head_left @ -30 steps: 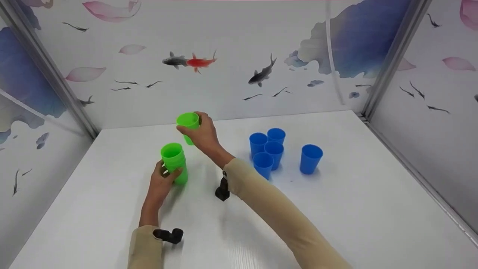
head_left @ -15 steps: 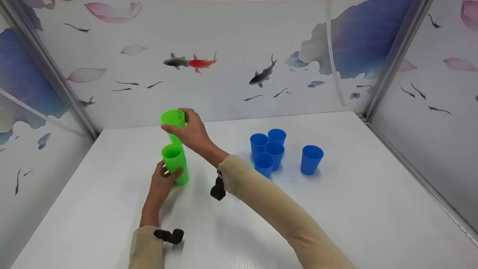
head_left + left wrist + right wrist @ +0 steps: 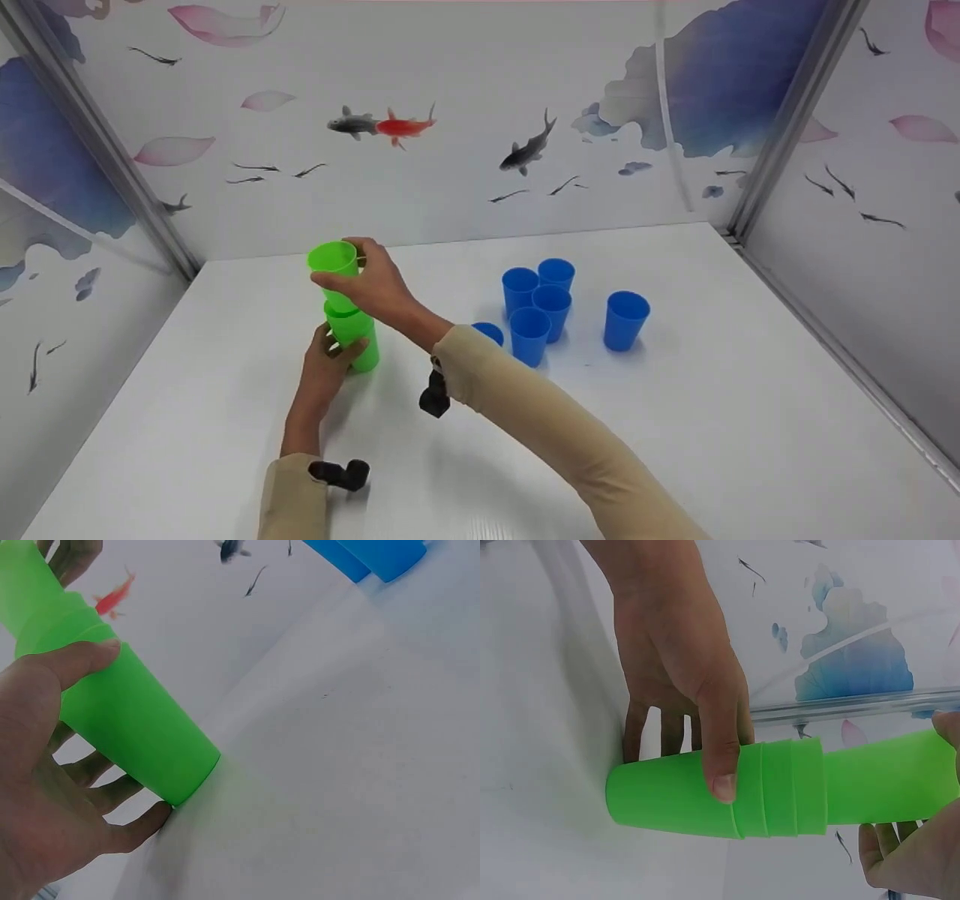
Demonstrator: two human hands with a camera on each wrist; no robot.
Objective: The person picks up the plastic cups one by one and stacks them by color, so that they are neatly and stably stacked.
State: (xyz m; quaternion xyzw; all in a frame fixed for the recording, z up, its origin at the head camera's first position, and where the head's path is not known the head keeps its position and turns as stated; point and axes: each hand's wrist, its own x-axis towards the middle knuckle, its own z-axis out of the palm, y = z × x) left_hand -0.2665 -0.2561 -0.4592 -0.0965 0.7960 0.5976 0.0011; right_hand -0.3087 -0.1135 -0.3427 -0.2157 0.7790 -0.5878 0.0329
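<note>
A stack of green cups (image 3: 365,351) stands upright on the white table, and my left hand (image 3: 322,371) grips it around the side. In the left wrist view the thumb and fingers wrap the stack (image 3: 142,720), fingertips low near its base. My right hand (image 3: 386,285) pinches another green cup (image 3: 335,271) near its rim, just above the stack. The bottom of this held cup (image 3: 892,778) sits inside the stack's top rim in the right wrist view, where several nested rims show. Some of the right hand's fingers are hidden behind the cup.
Several blue cups (image 3: 529,336) stand upright in a cluster right of the hands. One blue cup (image 3: 487,333) is partly hidden behind the right sleeve (image 3: 517,382). Another blue cup (image 3: 625,322) stands alone farther right. Printed wall panels (image 3: 465,67) enclose the table at back and sides.
My right hand has carried its green cup left, then down into the top of the stack. The left hand has stayed in place. A blue cup has come into view beside the right sleeve.
</note>
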